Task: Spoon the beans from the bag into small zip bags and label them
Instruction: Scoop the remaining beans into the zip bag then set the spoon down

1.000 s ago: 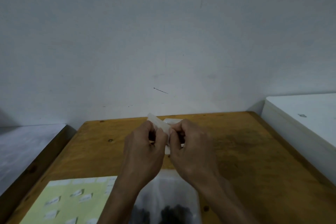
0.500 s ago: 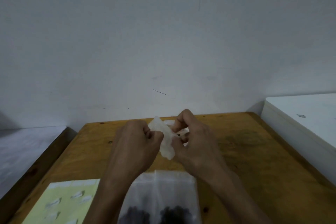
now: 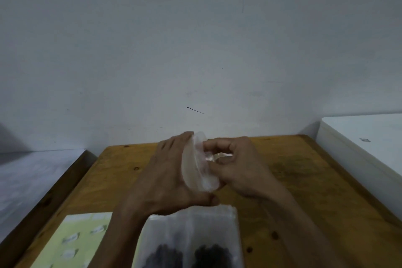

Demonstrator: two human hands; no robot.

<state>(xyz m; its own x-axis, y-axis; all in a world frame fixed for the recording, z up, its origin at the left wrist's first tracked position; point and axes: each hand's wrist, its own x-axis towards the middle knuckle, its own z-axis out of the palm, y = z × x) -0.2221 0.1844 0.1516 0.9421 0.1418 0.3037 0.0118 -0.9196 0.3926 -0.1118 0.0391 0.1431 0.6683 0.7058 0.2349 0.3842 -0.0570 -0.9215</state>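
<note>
- Plain grey-white wall [image 3: 195, 39] fills the background, and a brown wooden worktop [image 3: 304, 191] butts against it at its far edge.
- Small clear plastic zip bag [image 3: 196, 163] is held up above the middle of the worktop, between both hands, nearer the far edge than the near one.
- Left hand [image 3: 171, 178] lies along the small bag's left side with fingers fairly straight and the thumb tucked under its lower end; its grip cups the bag rather than closing round it.
- Right hand [image 3: 237, 167] has its grip pinched on the small bag's right edge, fingertips [image 3: 212, 166] curled onto the plastic.
- Large clear plastic bag [image 3: 191, 235] lies at the near edge below the hands, with dark beans [image 3: 185, 254] inside at its lower part.
- Pale yellow label sheet [image 3: 78, 241] with small white stickers lies at the near left corner, just beside the large bag.
- White box-like surface [image 3: 365, 148] stands off the right edge.
</note>
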